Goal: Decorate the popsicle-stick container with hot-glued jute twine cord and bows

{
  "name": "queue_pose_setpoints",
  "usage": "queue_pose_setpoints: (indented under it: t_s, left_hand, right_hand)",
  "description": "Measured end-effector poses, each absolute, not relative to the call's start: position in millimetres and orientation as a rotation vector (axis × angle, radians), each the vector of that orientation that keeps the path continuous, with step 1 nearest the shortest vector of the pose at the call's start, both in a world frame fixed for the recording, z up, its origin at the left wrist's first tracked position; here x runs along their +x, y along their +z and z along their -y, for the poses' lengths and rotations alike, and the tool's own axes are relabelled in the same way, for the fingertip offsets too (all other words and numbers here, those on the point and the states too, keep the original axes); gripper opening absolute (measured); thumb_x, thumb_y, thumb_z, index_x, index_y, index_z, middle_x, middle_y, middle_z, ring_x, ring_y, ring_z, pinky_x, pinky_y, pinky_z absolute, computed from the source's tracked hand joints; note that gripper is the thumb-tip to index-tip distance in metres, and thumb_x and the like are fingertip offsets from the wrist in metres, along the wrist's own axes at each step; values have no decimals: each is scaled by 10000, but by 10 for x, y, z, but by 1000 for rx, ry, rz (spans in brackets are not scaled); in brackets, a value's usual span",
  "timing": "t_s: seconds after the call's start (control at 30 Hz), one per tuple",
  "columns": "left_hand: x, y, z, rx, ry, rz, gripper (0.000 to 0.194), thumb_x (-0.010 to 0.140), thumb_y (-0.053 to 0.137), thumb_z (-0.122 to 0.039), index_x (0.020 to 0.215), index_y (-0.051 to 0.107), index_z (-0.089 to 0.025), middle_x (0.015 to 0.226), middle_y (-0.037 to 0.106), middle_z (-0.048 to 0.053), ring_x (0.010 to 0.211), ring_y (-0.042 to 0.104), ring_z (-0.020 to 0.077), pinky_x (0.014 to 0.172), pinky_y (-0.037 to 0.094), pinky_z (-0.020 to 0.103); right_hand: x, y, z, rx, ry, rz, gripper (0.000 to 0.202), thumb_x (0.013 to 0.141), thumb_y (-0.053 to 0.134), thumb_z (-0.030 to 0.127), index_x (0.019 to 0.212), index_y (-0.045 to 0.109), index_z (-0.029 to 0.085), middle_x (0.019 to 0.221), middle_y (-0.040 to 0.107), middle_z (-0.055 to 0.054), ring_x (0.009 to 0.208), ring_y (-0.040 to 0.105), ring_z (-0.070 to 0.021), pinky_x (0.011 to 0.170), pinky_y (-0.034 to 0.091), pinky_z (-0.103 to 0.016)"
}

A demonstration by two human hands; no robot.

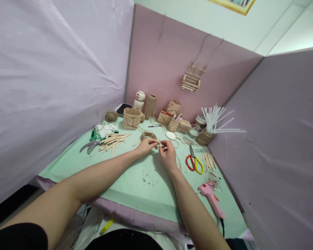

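My left hand (147,147) and my right hand (168,152) meet above the middle of the table, fingertips pinched close together. Between them is a thin, pale bit of twine (159,142), mostly covered by the fingers. Just behind my left hand lies a coil of brown twine (149,135). Loose strands (179,162) trail on the cloth beside my right hand. Right of that hand are scissors (194,164) with one red and one yellow handle.
Wooden sticks (114,141) and pruning shears (91,145) lie to the left. A woven basket (131,118), a bottle (150,107) and glue sticks in a wrapped jar (205,136) stand behind. A pink glue gun (212,199) lies front right, its cord over the edge.
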State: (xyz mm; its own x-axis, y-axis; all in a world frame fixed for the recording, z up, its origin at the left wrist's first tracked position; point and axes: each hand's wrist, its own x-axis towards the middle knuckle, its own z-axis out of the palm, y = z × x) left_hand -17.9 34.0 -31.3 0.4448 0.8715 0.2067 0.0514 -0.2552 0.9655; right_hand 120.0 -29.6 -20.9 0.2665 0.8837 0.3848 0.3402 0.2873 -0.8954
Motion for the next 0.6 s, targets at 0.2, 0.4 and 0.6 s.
queue_pose_setpoints:
  t_s: [0.2, 0.4, 0.6]
  left_hand:
    - [-153, -323, -301, 1670, 928, -772, 210, 780, 554, -251, 821, 700, -106, 756, 687, 55, 699, 593, 143, 645, 455, 245]
    - [-159, -346, -309, 1738, 908, -777, 222, 776, 538, -270, 791, 695, -113, 692, 655, 27, 576, 525, 115, 554, 399, 228]
    - [-155, -407, -363, 1849, 929, -800, 202, 744, 528, -237, 754, 697, -126, 678, 644, 20, 660, 555, 143, 647, 414, 249]
  right_hand:
    - [1174, -221, 320, -1294, 236, 1600, 74, 783, 517, 203, 829, 574, 211, 865, 539, -36, 750, 525, -163, 642, 450, -283]
    - [1211, -258, 280, -1341, 225, 1554, 35, 762, 533, 202, 745, 562, 212, 771, 561, -19, 713, 521, -166, 674, 436, -300]
    - [1223, -291, 255, -1368, 347, 1498, 59, 763, 553, 254, 751, 585, 206, 764, 607, -25, 728, 544, -178, 703, 431, -313]
